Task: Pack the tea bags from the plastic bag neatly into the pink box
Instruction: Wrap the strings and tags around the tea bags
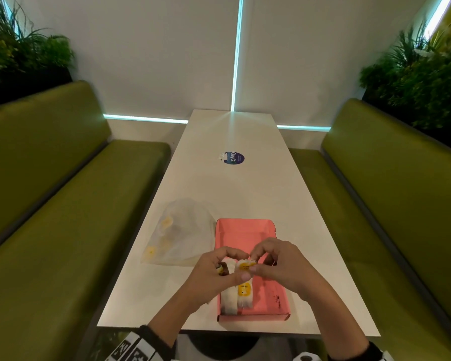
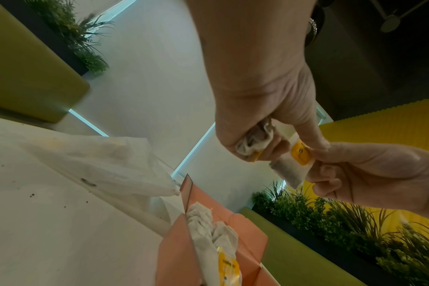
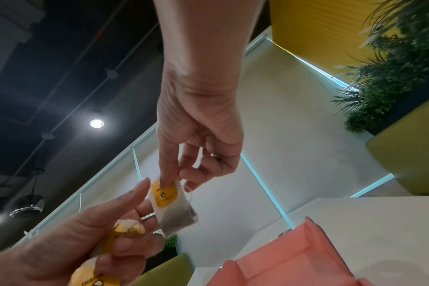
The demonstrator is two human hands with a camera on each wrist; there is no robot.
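While the left hand (image 1: 214, 272) kept a crumpled bunch of tea bags (image 2: 254, 141) curled in its fingers, the right hand (image 1: 279, 267) pinched one yellow-tagged tea bag (image 3: 170, 205) between thumb and forefinger — both raised above the pink box (image 1: 268, 293), where two bags (image 1: 238, 295) lay against its left wall — and the plastic bag (image 1: 177, 234) lay just left of it.

The counter (image 1: 245, 194) is a smooth white laminate with a faint sheen. On it lies a thin, translucent, crinkled plastic bag (image 1: 182, 230). The pink box (image 1: 245, 230) looks like matt card, folded at its corners. The tea bags (image 1: 238, 298) are soft, fibrous white paper with glossy yellow tags. The benches (image 1: 50, 204) at left and right wear smooth, slightly shiny green upholstery.
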